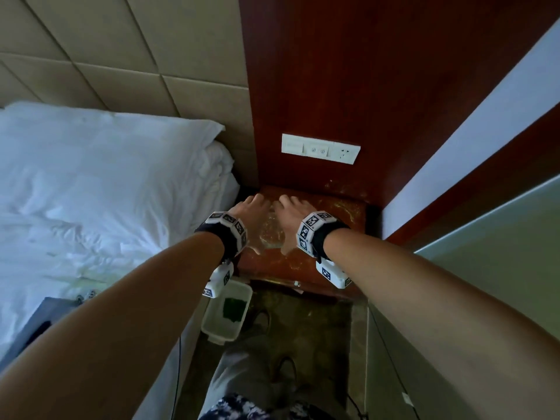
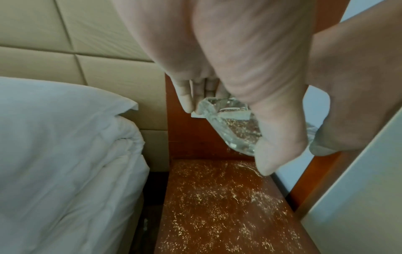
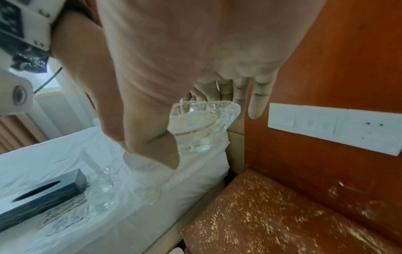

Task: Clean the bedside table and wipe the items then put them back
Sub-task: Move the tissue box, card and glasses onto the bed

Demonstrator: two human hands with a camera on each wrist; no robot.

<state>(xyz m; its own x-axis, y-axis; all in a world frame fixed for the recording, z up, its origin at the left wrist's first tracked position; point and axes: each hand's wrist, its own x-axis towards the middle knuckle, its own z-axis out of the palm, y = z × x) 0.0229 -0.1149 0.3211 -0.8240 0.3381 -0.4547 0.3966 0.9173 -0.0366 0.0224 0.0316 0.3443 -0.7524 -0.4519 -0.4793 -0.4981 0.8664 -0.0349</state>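
Note:
The bedside table is red-brown wood, and its top is strewn with pale crumbs and dust. A thick clear glass dish hangs just above it, held from both sides. My left hand grips its left edge, fingers over the far rim and thumb on the near side. My right hand grips the right edge, with its thumb against the glass dish and its little finger sticking out. Crumbs lie inside the dish.
A black tissue box and a clear glass lie on the white bed to the left. A white bin with a green cloth stands on the floor. A white socket panel is on the wood wall behind.

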